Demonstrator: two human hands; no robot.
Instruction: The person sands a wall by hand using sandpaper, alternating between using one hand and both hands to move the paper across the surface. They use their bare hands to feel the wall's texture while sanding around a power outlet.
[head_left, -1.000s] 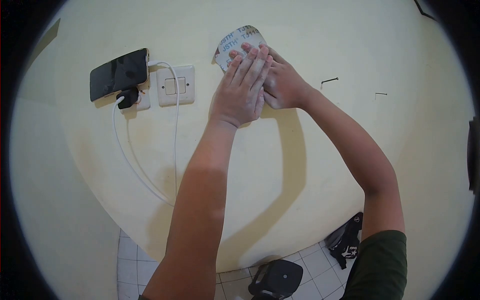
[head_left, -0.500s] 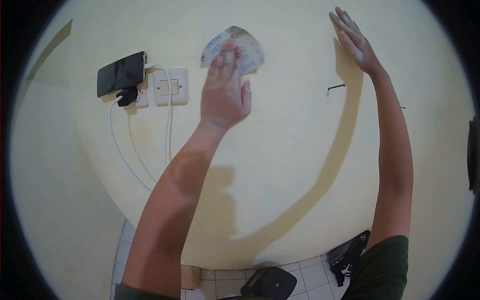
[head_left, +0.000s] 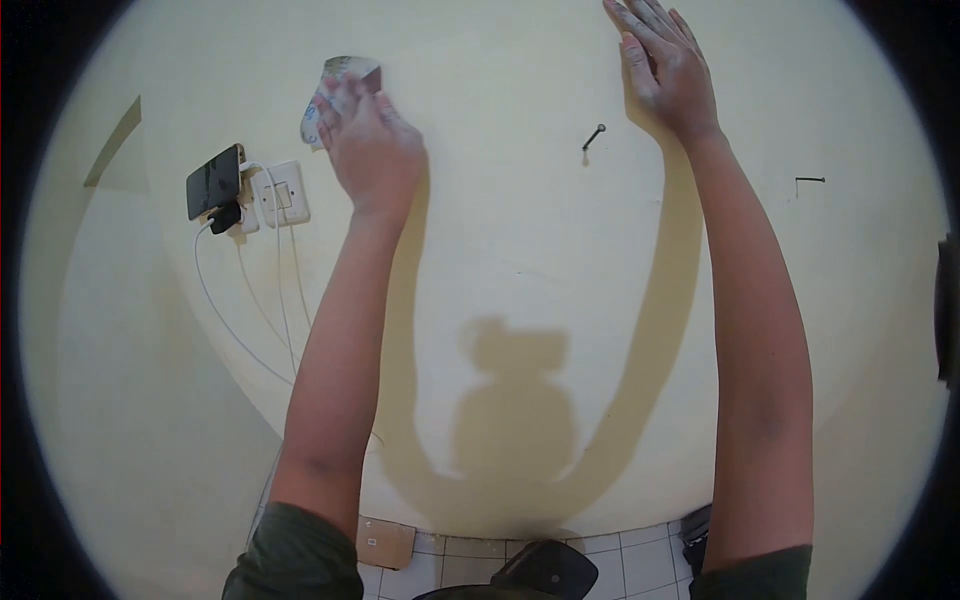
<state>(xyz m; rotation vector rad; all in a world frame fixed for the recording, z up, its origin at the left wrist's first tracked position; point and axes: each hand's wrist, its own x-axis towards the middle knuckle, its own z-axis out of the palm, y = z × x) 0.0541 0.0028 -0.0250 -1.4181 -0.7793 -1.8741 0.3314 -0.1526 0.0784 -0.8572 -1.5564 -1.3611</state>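
Note:
My left hand (head_left: pixel 370 145) presses a piece of sandpaper (head_left: pixel 311 122) against the cream wall (head_left: pixel 500 200), in the upper left of the head view. The sheet's pale back carries blue print, and its far edge is slightly folded; the fingers, partly blurred, cover its middle. At the upper right, my right hand (head_left: pixel 672 75) lies against the wall with fingers stretched out and nothing in it. Whitish dust shows on its fingers. A nail (head_left: pixel 594 137) sticks out of the wall to the lower left of the right hand.
Left of my left forearm, a phone (head_left: pixel 215 182) rests on a charger (head_left: pixel 225 217) beside a light switch (head_left: pixel 284 193), with white cables hanging down. Another nail (head_left: pixel 810 180) juts out at the right. Below are a cardboard box (head_left: pixel 386 543) and a black object (head_left: pixel 548 572) on floor tiles.
My left hand has slid the sandpaper over the wall, away from its place right of the switch to above it. The view has shifted rightward. My right hand stays flat on the wall.

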